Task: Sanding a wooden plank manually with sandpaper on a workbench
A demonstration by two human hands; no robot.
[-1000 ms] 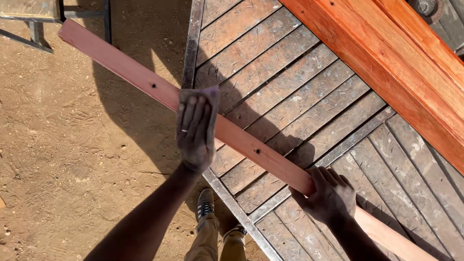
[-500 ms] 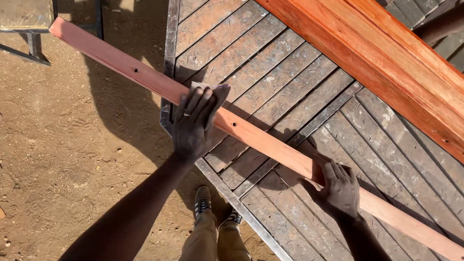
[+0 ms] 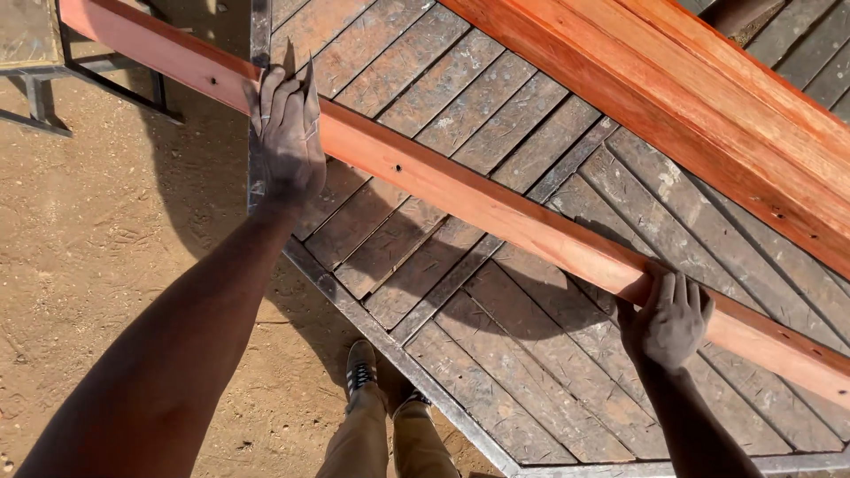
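Note:
A long reddish wooden plank (image 3: 478, 195) stretches from the upper left to the lower right above a table of grey weathered slats (image 3: 496, 372). My left hand (image 3: 285, 133) lies over the plank near its left part, fingers wrapped across the top with a bit of grey sandpaper under them. My right hand (image 3: 668, 319) grips the plank's near edge further right. Both hands are dusty.
A stack of thick reddish timber (image 3: 708, 97) lies across the table's upper right. The table has a metal frame edge (image 3: 398, 350). Sandy ground (image 3: 106, 265) lies to the left, with a metal stand (image 3: 53, 80) at the upper left. My shoes (image 3: 363, 367) show below.
The plank has shifted up and further over the table. My left hand slid along it toward the upper left, and my right hand still holds the near edge.

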